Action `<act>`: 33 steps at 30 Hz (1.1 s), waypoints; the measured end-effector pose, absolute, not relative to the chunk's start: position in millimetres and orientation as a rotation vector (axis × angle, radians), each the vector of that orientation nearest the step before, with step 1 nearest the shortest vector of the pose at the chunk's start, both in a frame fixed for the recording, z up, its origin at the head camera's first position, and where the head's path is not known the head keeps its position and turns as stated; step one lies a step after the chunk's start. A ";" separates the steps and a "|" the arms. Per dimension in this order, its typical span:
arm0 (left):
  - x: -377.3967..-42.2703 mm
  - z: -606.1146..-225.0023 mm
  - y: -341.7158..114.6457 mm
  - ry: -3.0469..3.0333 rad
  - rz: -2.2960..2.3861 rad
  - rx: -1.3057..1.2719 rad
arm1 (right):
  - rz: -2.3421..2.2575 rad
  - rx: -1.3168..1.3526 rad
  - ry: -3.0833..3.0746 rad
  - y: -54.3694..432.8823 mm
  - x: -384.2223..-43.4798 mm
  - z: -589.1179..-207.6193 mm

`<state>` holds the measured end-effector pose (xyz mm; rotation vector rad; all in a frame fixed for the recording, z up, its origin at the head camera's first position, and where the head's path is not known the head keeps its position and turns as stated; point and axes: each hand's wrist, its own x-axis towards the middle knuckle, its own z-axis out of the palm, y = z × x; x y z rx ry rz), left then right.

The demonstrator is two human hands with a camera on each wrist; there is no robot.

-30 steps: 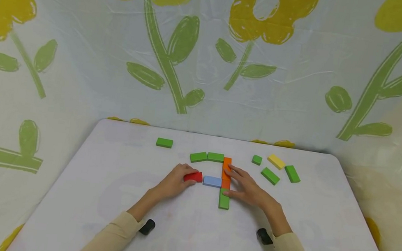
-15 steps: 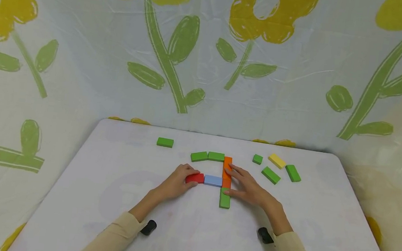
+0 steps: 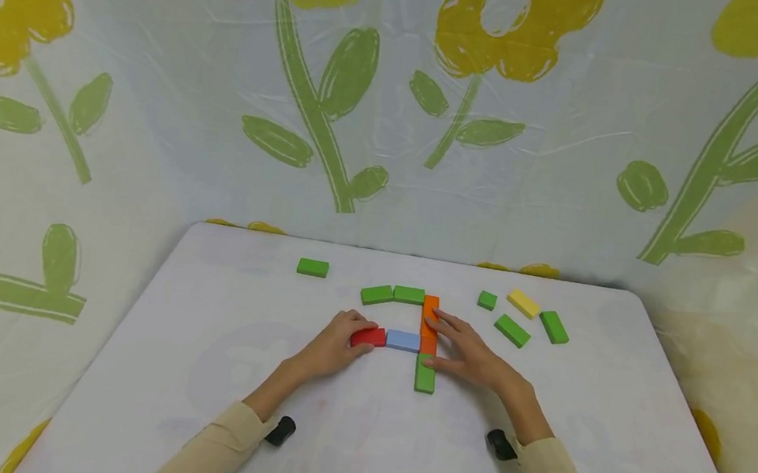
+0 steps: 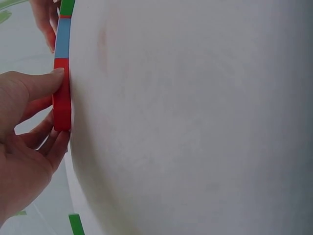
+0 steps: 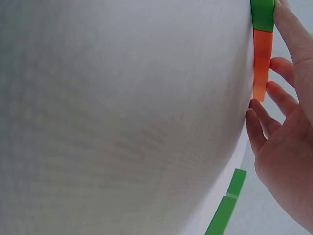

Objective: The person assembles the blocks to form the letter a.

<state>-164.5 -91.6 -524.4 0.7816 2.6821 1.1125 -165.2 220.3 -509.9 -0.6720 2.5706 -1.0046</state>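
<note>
Red block (image 3: pixel 371 337): on the counter (image 3: pixel 354 452), at nine o'clock of the blue block (image 3: pixel 404 341), ends meeting. Left hand (image 3: pixel 330 346): pinching the red block, thumb opposite fingers. Right hand (image 3: pixel 471 356): fingers spread at three o'clock of the orange blocks (image 3: pixel 429 314), thumb at the green block (image 3: pixel 425 379) at their six o'clock. Handling, advised: keep the red block flat, square its slight slant, press lightly; brace the orange blocks against drift.

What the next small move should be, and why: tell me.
Probably ease the left hand off the red block without nudging it. That hand pinches the block, whose end appears to meet the blue block in the left wrist view; the blue one seems to reach the orange column, so little pushing looks needed.
</note>
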 end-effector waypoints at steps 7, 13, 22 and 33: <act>-163.3 -524.0 -90.7 2.689 1.132 0.770 | -0.983 -0.666 2.585 220.3 -164.9 -509.5; -163.2 -522.6 -91.5 2.676 1.129 0.764 | -0.981 -0.658 2.583 219.9 -165.5 -510.0; -177.7 -520.7 -107.3 2.686 1.209 0.650 | -1.003 -0.627 2.558 219.1 -162.9 -509.6; -211.5 -512.4 -137.1 2.787 1.303 0.565 | -1.013 -0.646 2.551 220.6 -163.2 -510.8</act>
